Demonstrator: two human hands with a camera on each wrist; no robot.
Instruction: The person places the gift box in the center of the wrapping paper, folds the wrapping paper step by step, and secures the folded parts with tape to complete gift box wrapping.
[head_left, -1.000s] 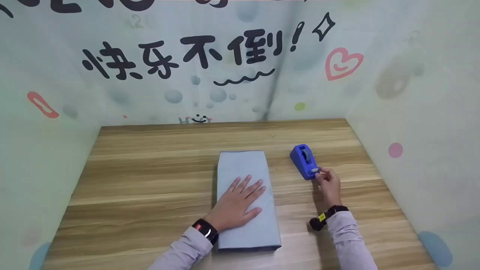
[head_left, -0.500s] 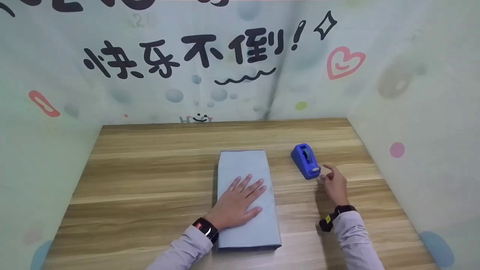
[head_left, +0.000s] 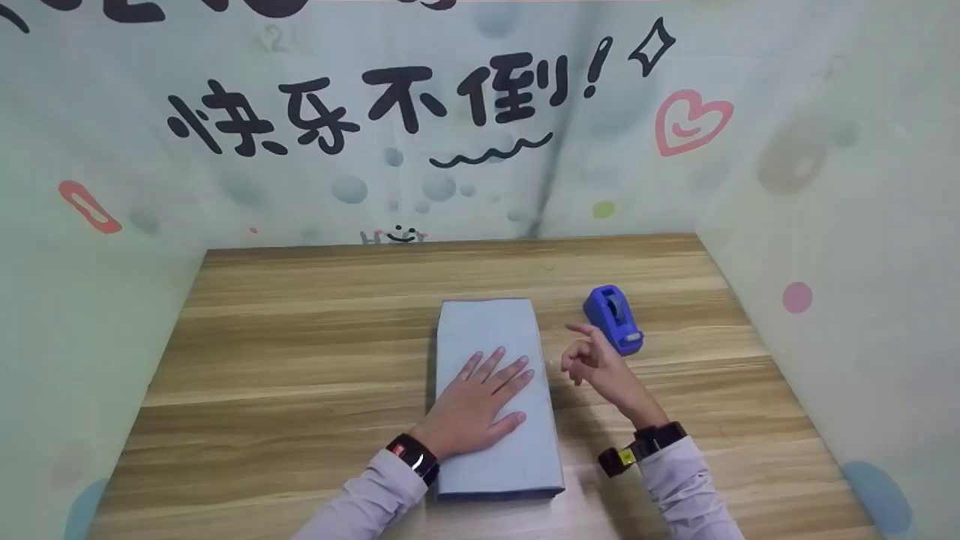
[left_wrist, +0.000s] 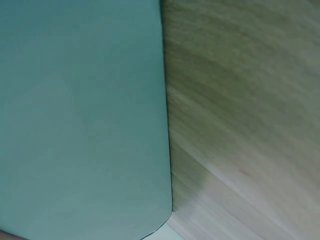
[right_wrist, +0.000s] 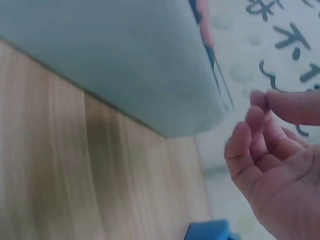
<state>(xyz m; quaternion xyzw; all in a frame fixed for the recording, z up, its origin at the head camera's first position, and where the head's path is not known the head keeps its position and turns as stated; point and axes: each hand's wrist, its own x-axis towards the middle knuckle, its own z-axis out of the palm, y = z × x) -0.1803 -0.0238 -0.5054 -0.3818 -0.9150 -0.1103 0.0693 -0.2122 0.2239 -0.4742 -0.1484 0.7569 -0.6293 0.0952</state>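
Note:
A long box-shaped package wrapped in pale blue paper (head_left: 487, 326) lies on the table in the head view. My left hand (head_left: 471, 416) rests flat on top of it, fingers spread. Just right of the package, my right hand (head_left: 606, 375) is raised with thumb and fingertips pinched together and the index finger sticking out. A short piece of clear tape, too faint to make out well now, is between those fingertips. Behind this hand stands a blue tape dispenser (head_left: 615, 319). In the right wrist view, the curled fingers (right_wrist: 240, 145) are near the package's far end.
The wood-grain table (head_left: 285, 360) extends on both sides of the package. A printed cloth backdrop (head_left: 315, 202) with dark lettering rises at the back and sides. Black camera bands (head_left: 660, 435) circle both wrists.
My right hand has pulled a bit of tape off the dispenser, first drawing back to the right, then swinging left towards the package. The left hand has stayed on the package.

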